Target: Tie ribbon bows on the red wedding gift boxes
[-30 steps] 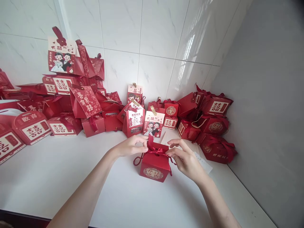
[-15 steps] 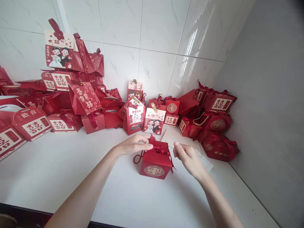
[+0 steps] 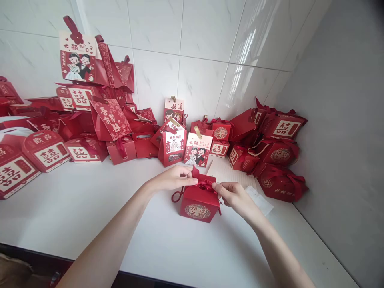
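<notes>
A red gift box (image 3: 198, 205) with a gold round emblem stands upright on the white table, centred in front of me. A dark red ribbon bow (image 3: 207, 185) sits on its top. At the top left of the bow, my left hand (image 3: 175, 177) is closed, pinching the ribbon between thumb and fingers. My right hand (image 3: 234, 196) pinches the bow's right side, thumb toward me. A twisted red cord loop (image 3: 177, 195) sticks out on the box's left. The fingers partly cover the knot.
Stacked red gift boxes (image 3: 111, 120) line the wall on the left, and more boxes (image 3: 279, 156) are piled at the right. A lined notebook (image 3: 225, 172) and a small clear packet (image 3: 259, 200) lie behind my right hand. The white table (image 3: 168, 248) meets a grey side wall at right.
My right hand has moved left from beside the box and now pinches the bow's right side. My left hand keeps its pinch. The view has shifted slightly.
</notes>
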`<act>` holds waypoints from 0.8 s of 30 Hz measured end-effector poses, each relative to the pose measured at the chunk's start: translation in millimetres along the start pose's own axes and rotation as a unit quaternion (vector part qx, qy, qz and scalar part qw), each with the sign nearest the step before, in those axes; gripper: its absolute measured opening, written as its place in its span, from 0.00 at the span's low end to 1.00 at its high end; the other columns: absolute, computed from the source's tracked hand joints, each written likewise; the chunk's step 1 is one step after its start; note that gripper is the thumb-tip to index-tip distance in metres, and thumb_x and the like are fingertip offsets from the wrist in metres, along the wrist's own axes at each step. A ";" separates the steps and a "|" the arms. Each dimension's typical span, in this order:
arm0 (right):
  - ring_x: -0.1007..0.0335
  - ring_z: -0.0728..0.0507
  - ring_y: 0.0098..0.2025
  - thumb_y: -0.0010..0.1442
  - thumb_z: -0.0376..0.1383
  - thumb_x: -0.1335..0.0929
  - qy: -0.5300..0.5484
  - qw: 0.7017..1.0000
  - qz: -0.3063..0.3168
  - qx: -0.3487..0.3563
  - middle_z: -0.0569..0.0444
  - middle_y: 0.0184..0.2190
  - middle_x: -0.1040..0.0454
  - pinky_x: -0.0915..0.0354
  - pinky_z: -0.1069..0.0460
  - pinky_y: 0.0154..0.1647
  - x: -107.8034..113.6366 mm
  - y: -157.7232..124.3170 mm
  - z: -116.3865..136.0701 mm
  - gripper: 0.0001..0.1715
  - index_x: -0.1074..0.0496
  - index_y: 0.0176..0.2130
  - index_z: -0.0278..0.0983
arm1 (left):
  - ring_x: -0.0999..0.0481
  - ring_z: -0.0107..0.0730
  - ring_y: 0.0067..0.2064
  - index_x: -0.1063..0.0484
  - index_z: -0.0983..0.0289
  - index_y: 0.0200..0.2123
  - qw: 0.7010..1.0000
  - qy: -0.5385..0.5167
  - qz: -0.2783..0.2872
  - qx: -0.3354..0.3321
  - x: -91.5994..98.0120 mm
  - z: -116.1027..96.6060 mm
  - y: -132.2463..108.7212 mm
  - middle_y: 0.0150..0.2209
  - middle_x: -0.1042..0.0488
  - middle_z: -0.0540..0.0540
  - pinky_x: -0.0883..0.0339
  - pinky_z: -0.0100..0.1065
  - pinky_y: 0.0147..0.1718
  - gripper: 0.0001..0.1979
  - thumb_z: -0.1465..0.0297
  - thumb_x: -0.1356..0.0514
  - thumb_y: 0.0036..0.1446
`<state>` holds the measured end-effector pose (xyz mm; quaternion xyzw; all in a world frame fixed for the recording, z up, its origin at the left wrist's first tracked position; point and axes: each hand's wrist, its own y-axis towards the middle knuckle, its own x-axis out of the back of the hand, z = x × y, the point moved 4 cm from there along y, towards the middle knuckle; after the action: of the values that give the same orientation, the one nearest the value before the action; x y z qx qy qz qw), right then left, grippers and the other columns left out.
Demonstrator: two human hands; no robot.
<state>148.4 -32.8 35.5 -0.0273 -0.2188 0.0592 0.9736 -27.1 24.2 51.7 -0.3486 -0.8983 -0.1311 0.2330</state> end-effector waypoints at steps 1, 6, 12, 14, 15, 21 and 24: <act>0.56 0.53 0.16 0.50 0.57 0.35 -0.002 1.000 -0.002 -0.001 0.62 0.13 0.48 0.57 0.55 0.17 0.6 -0.5 0.7 0.29 0.42 0.17 0.37 | 0.38 0.26 0.29 0.36 0.65 0.20 1.000 0.003 -0.003 -0.001 0.6 -0.2 0.1 0.28 0.39 0.50 0.44 0.29 0.28 0.18 0.57 0.43 0.51; 0.47 0.52 0.17 0.48 0.52 0.31 0.004 1.000 0.018 0.006 0.61 0.14 0.39 0.53 0.56 0.17 -0.1 -0.6 -0.4 0.23 0.38 0.21 0.37 | 0.35 0.29 0.32 0.34 0.65 0.21 1.000 0.007 0.001 -0.003 1.6 -1.7 0.3 0.31 0.36 0.50 0.42 0.30 0.31 0.15 0.58 0.40 0.48; 0.47 0.52 0.17 0.46 0.49 0.30 0.015 0.999 0.037 -0.001 0.61 0.14 0.39 0.54 0.56 0.17 1.2 -2.4 2.0 0.20 0.37 0.20 0.37 | 0.38 0.26 0.30 0.37 0.65 0.21 1.000 0.009 0.011 -0.017 0.8 -0.7 -0.7 0.29 0.39 0.48 0.44 0.29 0.29 0.16 0.58 0.42 0.51; 0.47 0.52 0.17 0.45 0.46 0.29 0.028 0.999 0.046 -0.005 0.61 0.14 0.39 0.54 0.56 0.17 1.7 -4.1 4.0 0.18 0.36 0.20 0.37 | 0.39 0.25 0.30 0.39 0.65 0.21 1.000 0.003 0.017 -0.021 0.6 -0.6 -1.3 0.29 0.40 0.48 0.45 0.28 0.29 0.16 0.59 0.43 0.52; 0.47 0.52 0.16 0.44 0.45 0.29 0.037 0.998 0.052 -0.007 0.62 0.14 0.39 0.54 0.56 0.17 1.7 -4.7 4.6 0.17 0.36 0.20 0.37 | 0.40 0.25 0.30 0.39 0.65 0.21 1.000 -0.001 0.024 -0.021 0.3 -0.3 -1.5 0.29 0.40 0.48 0.46 0.28 0.29 0.16 0.60 0.43 0.52; 0.48 0.53 0.17 0.44 0.40 0.30 0.102 0.991 0.086 -0.022 0.62 0.15 0.40 0.55 0.56 0.19 1.5 -3.4 3.3 0.13 0.36 0.19 0.36 | 0.40 0.25 0.30 0.41 0.65 0.20 0.994 -0.076 0.077 -0.008 -2.3 5.0 -0.4 0.29 0.40 0.47 0.47 0.29 0.30 0.15 0.63 0.41 0.50; 0.50 0.54 0.19 0.43 0.39 0.30 0.130 0.986 0.099 -0.029 0.62 0.16 0.42 0.54 0.56 0.21 3.3 -0.7 -0.3 0.12 0.36 0.20 0.34 | 0.41 0.24 0.28 0.41 0.65 0.20 0.991 -0.103 0.089 0.006 -3.1 8.8 1.3 0.28 0.41 0.47 0.48 0.29 0.28 0.15 0.63 0.40 0.49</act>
<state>151.5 -33.2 36.7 -0.0847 -0.0885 0.1451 0.9818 -27.1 26.9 42.7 -0.4375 -0.8838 -0.0675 0.1517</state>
